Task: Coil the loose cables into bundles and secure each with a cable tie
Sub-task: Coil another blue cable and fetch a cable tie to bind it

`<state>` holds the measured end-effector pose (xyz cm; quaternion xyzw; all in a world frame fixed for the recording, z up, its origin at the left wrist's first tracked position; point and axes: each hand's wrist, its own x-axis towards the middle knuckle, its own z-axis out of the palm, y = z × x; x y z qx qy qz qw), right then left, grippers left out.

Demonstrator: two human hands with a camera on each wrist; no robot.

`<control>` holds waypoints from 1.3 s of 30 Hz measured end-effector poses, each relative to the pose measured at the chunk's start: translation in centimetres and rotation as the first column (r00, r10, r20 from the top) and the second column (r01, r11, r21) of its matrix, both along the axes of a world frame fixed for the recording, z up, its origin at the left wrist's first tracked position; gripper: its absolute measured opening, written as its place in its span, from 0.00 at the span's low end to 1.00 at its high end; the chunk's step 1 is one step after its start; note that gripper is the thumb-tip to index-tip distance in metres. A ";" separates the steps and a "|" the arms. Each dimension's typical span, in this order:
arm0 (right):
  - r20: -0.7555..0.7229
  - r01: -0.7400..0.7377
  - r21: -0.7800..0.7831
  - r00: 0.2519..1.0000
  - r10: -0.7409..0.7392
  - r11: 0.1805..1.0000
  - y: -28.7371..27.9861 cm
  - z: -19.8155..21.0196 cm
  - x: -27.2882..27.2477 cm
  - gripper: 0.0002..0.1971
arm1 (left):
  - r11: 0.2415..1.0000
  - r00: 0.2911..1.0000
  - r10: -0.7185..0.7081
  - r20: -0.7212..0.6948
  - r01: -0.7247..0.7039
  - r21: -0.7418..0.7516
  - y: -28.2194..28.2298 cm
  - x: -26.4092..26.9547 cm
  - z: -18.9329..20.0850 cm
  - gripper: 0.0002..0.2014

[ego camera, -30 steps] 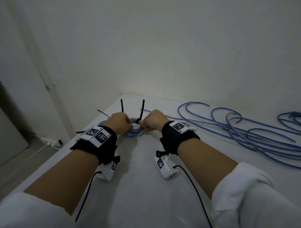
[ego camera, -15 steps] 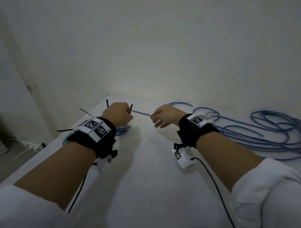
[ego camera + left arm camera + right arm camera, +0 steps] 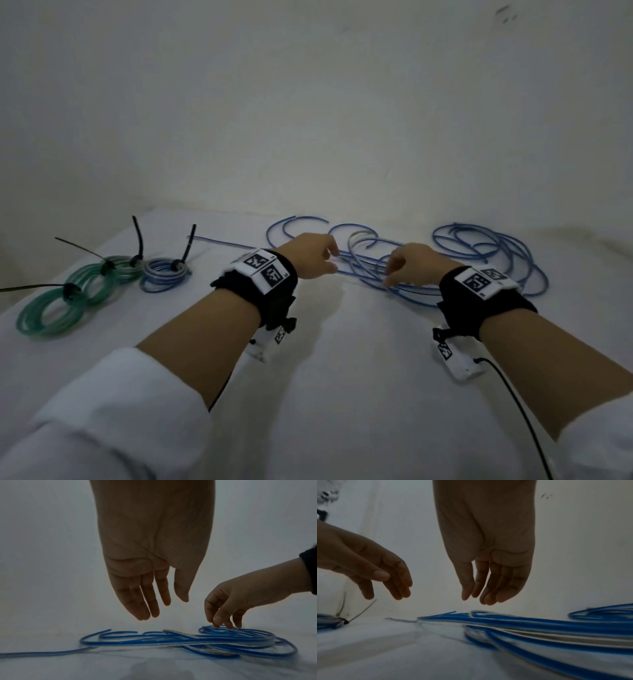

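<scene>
Loose blue cables [image 3: 479, 240] lie tangled on the white table, with one pale grey length [image 3: 359, 236] among them. My left hand [image 3: 334, 262] hovers over their left part, fingers straight and empty, as the left wrist view shows [image 3: 164, 608]. My right hand [image 3: 390, 279] reaches down beside it. Its fingertips [image 3: 229, 626] touch a blue loop [image 3: 223, 630] without closing round it. In the right wrist view the right hand [image 3: 476, 600] hangs relaxed above the cables [image 3: 539, 626]. A tied blue coil [image 3: 164, 274] with a black cable tie [image 3: 186, 246] lies to the left.
Green coils [image 3: 51, 308] [image 3: 116, 270], each bound with a black tie, lie at the table's left edge beside the blue coil. A bare wall stands right behind the table [image 3: 342, 394]. Wrist camera leads trail under both forearms.
Both hands have left the tied blue coil and moved right, over the loose blue cables. The right hand has let go of the strand it was pulling. The head view has swung right.
</scene>
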<state>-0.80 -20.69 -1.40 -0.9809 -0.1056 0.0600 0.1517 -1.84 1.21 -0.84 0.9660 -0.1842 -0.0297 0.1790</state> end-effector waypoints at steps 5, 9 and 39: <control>0.091 -0.113 -0.068 0.989 0.119 0.991 -2.1 -0.9 -0.9 0.07 | 0.981 0.999 -0.007 -0.046 0.016 0.193 -2.6 1.4 -1.8 0.21; 0.109 -0.154 -0.038 0.981 0.157 0.987 -3.1 -1.1 -0.8 0.05 | 0.964 1.000 0.021 0.015 -0.024 0.264 -2.6 1.9 -2.6 0.15; 0.584 0.030 0.433 0.752 -0.306 0.901 -3.4 -0.1 -1.0 0.09 | 0.976 0.963 0.114 0.245 -0.063 -0.207 2.3 1.8 -1.5 0.07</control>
